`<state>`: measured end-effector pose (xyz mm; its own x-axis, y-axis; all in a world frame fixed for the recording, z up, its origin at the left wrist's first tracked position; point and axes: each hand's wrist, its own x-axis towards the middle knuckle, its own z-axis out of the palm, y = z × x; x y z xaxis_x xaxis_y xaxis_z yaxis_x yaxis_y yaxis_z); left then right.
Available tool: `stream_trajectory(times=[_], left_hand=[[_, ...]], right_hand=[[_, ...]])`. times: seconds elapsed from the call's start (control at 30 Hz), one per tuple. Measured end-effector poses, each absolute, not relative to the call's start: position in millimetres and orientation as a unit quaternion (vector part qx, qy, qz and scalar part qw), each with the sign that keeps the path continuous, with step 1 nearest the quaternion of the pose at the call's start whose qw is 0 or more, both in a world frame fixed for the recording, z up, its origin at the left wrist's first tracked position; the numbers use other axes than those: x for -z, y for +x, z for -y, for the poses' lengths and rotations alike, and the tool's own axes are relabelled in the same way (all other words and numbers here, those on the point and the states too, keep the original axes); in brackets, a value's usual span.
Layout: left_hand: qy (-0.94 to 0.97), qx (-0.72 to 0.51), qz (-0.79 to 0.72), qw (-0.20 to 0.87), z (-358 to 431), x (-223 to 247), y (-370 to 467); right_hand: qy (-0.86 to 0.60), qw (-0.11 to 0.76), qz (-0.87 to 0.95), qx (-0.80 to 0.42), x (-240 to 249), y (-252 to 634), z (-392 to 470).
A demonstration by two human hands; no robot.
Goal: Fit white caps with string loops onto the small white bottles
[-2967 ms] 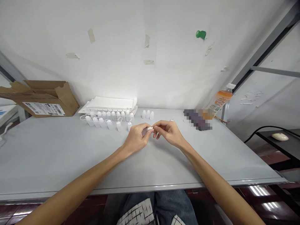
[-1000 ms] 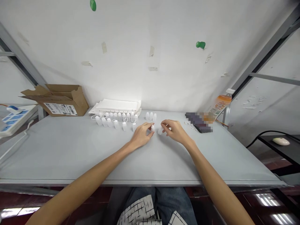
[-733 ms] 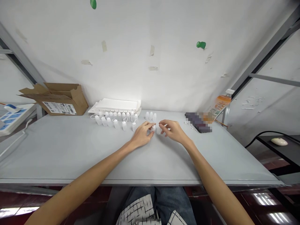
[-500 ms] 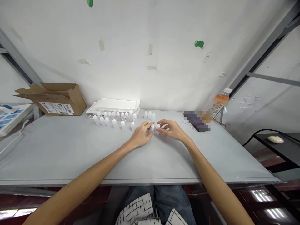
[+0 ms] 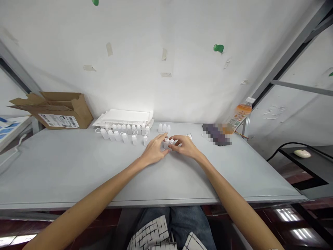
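Near the middle of the table, my left hand is curved round a small white plastic squeeze bottle, thumb and fingers on its sides. My right hand pinches a second small white bottle close beside the first. Both bottles stand upright, partly hidden by my fingers. Just behind them is a group of small bottles without caps. To the left, several capped bottles stand in rows, some with looped cap straps.
White sheets lie against the wall behind the rows. An opened cardboard box is at the back left. On the right are a blurred dark flat object, an orange drink bottle and small white parts.
My right hand has moved left with its bottle, bringing the two bottles closer together. Small white parts now show behind my right hand. The view has turned slightly right.
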<state>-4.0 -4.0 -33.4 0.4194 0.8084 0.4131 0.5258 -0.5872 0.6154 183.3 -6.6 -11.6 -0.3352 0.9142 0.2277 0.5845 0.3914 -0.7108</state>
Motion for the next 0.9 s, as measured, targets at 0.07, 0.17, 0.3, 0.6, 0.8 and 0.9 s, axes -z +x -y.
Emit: stream_trajectory(times=[0.07, 0.17, 0.3, 0.6, 0.8, 0.9], left_hand=[[0.821, -0.357, -0.409, 0.177, 8.8, 25.0, -4.7], [0.828, -0.386, -0.392, 0.110, 14.9, 10.7, -7.4], [0.790, -0.509, -0.343, -0.003, 15.8, -8.0, -16.3], [0.657, -0.648, -0.375, -0.088, -7.3, -27.1, -49.1], [0.648, -0.650, -0.392, -0.065, -12.3, -23.6, -51.4], [0.652, -0.653, -0.378, -0.075, -10.7, -24.2, -50.2]], right_hand=[[-0.495, 0.320, 0.767, -0.254, 15.3, 182.0, 4.6], [-0.499, 0.330, 0.762, -0.247, 20.7, 179.1, 1.8], [-0.500, 0.332, 0.753, -0.269, 23.3, 170.8, 1.0], [-0.487, 0.317, 0.759, -0.295, 19.2, 136.8, -11.2], [-0.469, 0.293, 0.783, -0.283, 20.8, 117.3, -19.1], [-0.474, 0.294, 0.785, -0.270, 17.7, 120.9, -15.8]])
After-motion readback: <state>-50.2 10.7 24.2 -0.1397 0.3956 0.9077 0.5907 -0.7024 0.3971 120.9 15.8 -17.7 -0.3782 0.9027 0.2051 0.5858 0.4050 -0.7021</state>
